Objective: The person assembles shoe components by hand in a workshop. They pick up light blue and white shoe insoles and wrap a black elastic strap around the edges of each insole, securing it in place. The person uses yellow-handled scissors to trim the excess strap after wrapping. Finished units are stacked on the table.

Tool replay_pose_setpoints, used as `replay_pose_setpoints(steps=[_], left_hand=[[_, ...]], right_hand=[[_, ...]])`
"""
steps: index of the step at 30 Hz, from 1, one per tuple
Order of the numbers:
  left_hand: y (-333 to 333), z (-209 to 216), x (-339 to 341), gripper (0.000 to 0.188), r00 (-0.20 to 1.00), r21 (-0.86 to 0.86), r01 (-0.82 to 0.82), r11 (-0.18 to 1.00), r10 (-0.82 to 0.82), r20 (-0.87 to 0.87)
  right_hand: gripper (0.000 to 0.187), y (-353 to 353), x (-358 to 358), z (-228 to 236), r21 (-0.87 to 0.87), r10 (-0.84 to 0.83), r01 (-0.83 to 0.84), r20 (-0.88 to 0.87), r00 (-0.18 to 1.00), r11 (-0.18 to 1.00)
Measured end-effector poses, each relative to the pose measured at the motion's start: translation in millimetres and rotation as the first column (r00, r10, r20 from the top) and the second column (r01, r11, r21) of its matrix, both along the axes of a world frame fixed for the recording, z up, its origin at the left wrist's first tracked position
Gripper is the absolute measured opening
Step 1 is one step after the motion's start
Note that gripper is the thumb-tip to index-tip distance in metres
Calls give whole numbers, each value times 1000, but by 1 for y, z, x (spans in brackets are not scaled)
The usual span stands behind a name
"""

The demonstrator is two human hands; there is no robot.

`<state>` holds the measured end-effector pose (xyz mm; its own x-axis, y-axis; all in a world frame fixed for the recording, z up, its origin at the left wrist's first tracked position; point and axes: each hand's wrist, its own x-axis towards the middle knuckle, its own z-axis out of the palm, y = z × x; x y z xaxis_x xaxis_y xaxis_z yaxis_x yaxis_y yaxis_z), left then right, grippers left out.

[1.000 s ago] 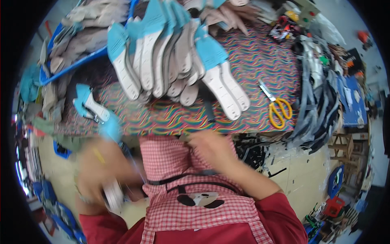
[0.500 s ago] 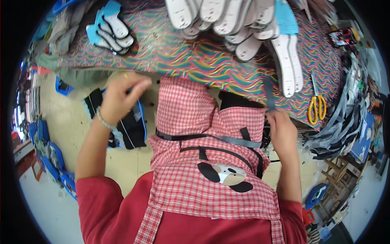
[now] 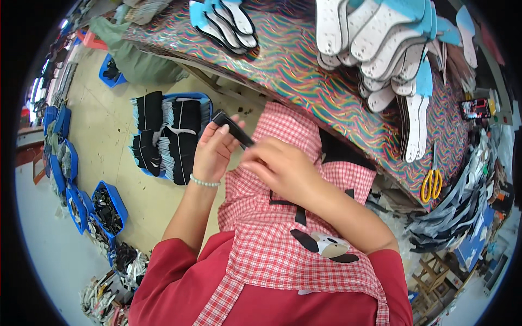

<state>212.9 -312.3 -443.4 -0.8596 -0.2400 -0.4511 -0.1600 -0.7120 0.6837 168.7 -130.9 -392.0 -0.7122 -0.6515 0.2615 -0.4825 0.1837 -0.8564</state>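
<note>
My left hand (image 3: 213, 149), with a beaded bracelet on its wrist, grips a short, narrow black strip-like piece (image 3: 235, 129) between thumb and fingers above my lap. The exact kind of piece is unclear. My right hand (image 3: 277, 163) reaches across to the piece's near end; its fingers are smeared by motion, so their grip does not show. Below and to the left, a blue crate (image 3: 205, 103) on the floor holds tied bundles of black and light-blue insoles (image 3: 184, 122). A red checked apron (image 3: 288, 130) covers my lap under both hands.
On the patterned table (image 3: 293, 70) lie a large pile of white insoles (image 3: 375, 49), a smaller stack (image 3: 225, 27) and yellow-handled scissors (image 3: 431, 182). Grey strips (image 3: 462, 201) hang off its right end. Blue bins (image 3: 111, 209) of dark scraps stand at left.
Both hands have come together over my lap, the right one moving left from the table edge. The left hand now holds the black piece. The view has turned, showing more of the crate.
</note>
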Motion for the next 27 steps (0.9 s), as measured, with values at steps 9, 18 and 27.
replay_pose_setpoints(steps=[9,18,27], left_hand=[[1,43,15,34,957,108,227,968,-200,-211],[3,38,12,29,960,-186,243,952,-263,-96],[6,41,14,31,928,-409,329,851,-371,-25]], right_hand=[[22,-33,-26,7,81,-141,153,-136,981,985],[13,-15,-44,12,0,-35,36,246,969,999],[16,-8,-37,20,56,30,-44,223,974,997]])
